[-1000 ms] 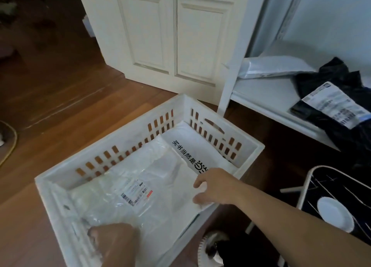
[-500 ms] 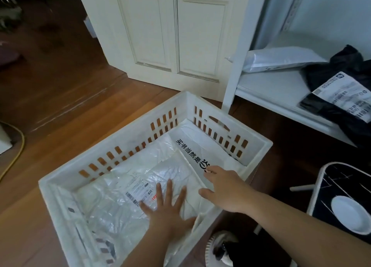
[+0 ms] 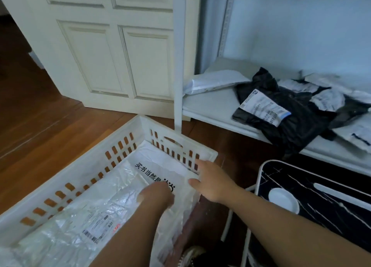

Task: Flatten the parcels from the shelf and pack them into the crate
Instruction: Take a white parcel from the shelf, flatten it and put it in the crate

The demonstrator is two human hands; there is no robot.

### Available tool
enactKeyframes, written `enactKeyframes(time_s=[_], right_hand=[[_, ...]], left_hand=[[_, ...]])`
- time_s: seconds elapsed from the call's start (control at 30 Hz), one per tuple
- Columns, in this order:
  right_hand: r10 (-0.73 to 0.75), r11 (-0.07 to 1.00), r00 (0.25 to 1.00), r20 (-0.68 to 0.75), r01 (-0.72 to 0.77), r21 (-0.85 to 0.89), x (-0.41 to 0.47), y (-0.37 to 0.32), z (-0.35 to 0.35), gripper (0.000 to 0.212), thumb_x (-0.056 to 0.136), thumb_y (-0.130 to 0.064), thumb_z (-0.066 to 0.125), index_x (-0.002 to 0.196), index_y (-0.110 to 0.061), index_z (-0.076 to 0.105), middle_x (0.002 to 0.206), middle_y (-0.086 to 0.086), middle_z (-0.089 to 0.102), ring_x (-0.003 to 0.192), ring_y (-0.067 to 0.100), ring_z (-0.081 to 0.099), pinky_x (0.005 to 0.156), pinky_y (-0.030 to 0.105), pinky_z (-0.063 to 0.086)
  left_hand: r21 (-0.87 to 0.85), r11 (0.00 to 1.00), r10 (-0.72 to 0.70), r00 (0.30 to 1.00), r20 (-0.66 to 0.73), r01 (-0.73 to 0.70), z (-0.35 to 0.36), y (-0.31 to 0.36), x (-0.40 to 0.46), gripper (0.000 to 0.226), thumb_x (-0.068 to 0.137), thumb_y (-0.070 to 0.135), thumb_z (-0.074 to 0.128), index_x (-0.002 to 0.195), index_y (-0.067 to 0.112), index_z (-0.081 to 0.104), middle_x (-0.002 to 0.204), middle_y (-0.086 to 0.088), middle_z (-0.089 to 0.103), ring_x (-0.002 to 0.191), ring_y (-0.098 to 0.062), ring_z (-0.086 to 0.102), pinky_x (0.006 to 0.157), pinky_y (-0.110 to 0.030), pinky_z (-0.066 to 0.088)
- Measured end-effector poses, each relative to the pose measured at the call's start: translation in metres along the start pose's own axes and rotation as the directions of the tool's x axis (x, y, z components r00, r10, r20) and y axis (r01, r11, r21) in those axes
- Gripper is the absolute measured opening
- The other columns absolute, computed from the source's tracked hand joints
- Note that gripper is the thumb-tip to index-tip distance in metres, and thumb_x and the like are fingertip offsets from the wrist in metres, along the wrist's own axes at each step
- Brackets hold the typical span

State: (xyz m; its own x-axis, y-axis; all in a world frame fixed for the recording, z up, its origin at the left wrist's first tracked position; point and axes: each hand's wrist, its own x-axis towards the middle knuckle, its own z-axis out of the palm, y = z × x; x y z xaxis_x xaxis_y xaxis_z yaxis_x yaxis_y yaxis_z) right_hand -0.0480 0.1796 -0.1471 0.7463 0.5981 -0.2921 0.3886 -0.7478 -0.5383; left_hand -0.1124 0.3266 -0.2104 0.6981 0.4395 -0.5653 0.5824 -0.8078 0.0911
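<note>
**White plastic mailers pressed down in the crate, more wait on the shelf**

White plastic is what I see most: the crate [image 3: 128,138] stands on the wooden floor [image 3: 50,116], and inside it lie the packed parcels, a crinkled clear-white mailer [image 3: 80,216] with a barcode label and under it a white mailer with black printed characters [image 3: 160,166]. My left hand [image 3: 155,194] is down on these two where they overlap; the fingers are bent away from the camera, so I cannot tell if they are flat or curled. My right hand [image 3: 212,181] is at the near-right wall of the crate with relaxed, spread fingers and thumb, holding nothing that I can see.

I judge that I am in the flattening step for the parcels already in the crate, near its end.

On the shelf [image 3: 210,108] remain a white padded parcel [image 3: 214,81], a black parcel [image 3: 281,118] with a white label, and some more pale ones at the far right. The next move, I think, calls for lifting one hand out, reaching right to the shelf, and taking the nearest parcel without dragging the others off the edge.
</note>
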Motion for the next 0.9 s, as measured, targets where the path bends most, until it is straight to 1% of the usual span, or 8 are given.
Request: enactKeyframes(time_s=[0.07, 0.17, 0.3, 0.37, 0.53, 0.67, 0.77, 0.9], right_hand=[[0.046, 0.999, 0.997, -0.061, -0.046, 0.003, -0.011, 0.014, -0.027, 0.06, 0.094, -0.037, 0.056, 0.145, -0.014, 0.033, 0.144, 0.003, 0.041, 0.134, 0.023, 0.041, 0.109, 0.034, 0.037], [0.113, 0.993, 0.978, -0.177, -0.119, -0.025, -0.04, 0.043, -0.075, 0.067, 0.097, -0.039, 0.052, 0.151, -0.011, 0.024, 0.152, 0.007, 0.033, 0.14, 0.022, 0.032, 0.113, 0.031, 0.027], [0.203, 0.974, 0.904, -0.376, -0.225, -0.014, -0.086, 0.09, -0.134, 0.056, 0.097, -0.042, 0.051, 0.144, -0.015, 0.038, 0.14, 0.003, 0.044, 0.131, 0.02, 0.042, 0.107, 0.029, 0.034], [0.271, 0.952, 0.853, -0.445, -0.306, -0.007, -0.114, 0.118, -0.157, 0.055, 0.097, -0.042, 0.05, 0.144, -0.015, 0.038, 0.142, 0.002, 0.042, 0.13, 0.017, 0.042, 0.105, 0.025, 0.032], [0.407, 0.876, 0.772, -0.488, -0.481, -0.029, -0.175, 0.185, -0.187, 0.046, 0.099, -0.043, 0.045, 0.138, -0.018, 0.048, 0.144, -0.001, 0.04, 0.13, 0.016, 0.041, 0.104, 0.023, 0.032], [0.474, 0.819, 0.724, -0.501, -0.571, -0.051, -0.196, 0.233, -0.21, 0.044, 0.098, -0.044, 0.045, 0.134, -0.018, 0.052, 0.144, 0.002, 0.041, 0.13, 0.017, 0.04, 0.105, 0.024, 0.034], [0.52, 0.787, 0.735, -0.435, -0.61, -0.091, -0.193, 0.261, -0.227, 0.055, 0.098, -0.047, 0.045, 0.143, -0.016, 0.041, 0.153, 0.006, 0.03, 0.139, 0.021, 0.03, 0.111, 0.031, 0.032], [0.563, 0.741, 0.738, -0.371, -0.65, -0.167, -0.174, 0.302, -0.248, 0.055, 0.101, -0.047, 0.034, 0.145, -0.015, 0.033, 0.155, 0.007, 0.022, 0.144, 0.025, 0.017, 0.113, 0.037, 0.029]], left_hand=[[-0.084, 0.985, 0.134, 0.974, -0.18, -0.151, -0.046, 0.046, -0.015, 0.043, 0.096, 0.039, 0.046, 0.13, 0.012, 0.049, 0.129, -0.008, 0.056, 0.117, -0.026, 0.054, 0.091, -0.035, 0.044], [-0.164, 0.916, 0.302, 0.897, -0.323, -0.367, -0.097, 0.11, -0.042, 0.048, 0.096, 0.041, 0.046, 0.133, 0.012, 0.049, 0.133, -0.01, 0.056, 0.122, -0.026, 0.051, 0.095, -0.033, 0.041], [-0.264, 0.754, 0.516, 0.79, -0.33, -0.602, -0.119, 0.178, -0.082, 0.059, 0.093, 0.045, 0.054, 0.143, 0.016, 0.043, 0.136, -0.004, 0.056, 0.127, -0.019, 0.048, 0.099, -0.023, 0.034], [-0.21, 0.704, 0.606, 0.728, -0.321, -0.678, -0.116, 0.207, -0.099, 0.059, 0.092, 0.044, 0.056, 0.143, 0.018, 0.042, 0.136, -0.002, 0.055, 0.126, -0.017, 0.049, 0.099, -0.022, 0.034], [-0.048, 0.664, 0.706, 0.647, -0.289, -0.746, -0.104, 0.271, -0.112, 0.056, 0.093, 0.043, 0.055, 0.142, 0.02, 0.042, 0.143, 0.001, 0.047, 0.129, -0.015, 0.045, 0.105, -0.025, 0.035], [0.076, 0.607, 0.757, 0.547, -0.357, -0.791, -0.106, 0.325, -0.111, 0.046, 0.095, 0.041, 0.051, 0.138, 0.022, 0.047, 0.139, 0.004, 0.048, 0.126, -0.014, 0.046, 0.103, -0.026, 0.036], [0.163, 0.588, 0.779, 0.501, -0.377, -0.792, -0.112, 0.361, -0.105, 0.029, 0.096, 0.036, 0.05, 0.113, 0.016, 0.064, 0.116, -0.002, 0.059, 0.103, -0.018, 0.056, 0.088, -0.031, 0.046], [0.238, 0.575, 0.791, 0.457, -0.407, -0.783, -0.11, 0.415, -0.093, 0.023, 0.094, 0.033, 0.049, 0.085, 0.014, 0.058, 0.105, -0.002, 0.057, 0.095, -0.018, 0.056, 0.082, -0.031, 0.047]])
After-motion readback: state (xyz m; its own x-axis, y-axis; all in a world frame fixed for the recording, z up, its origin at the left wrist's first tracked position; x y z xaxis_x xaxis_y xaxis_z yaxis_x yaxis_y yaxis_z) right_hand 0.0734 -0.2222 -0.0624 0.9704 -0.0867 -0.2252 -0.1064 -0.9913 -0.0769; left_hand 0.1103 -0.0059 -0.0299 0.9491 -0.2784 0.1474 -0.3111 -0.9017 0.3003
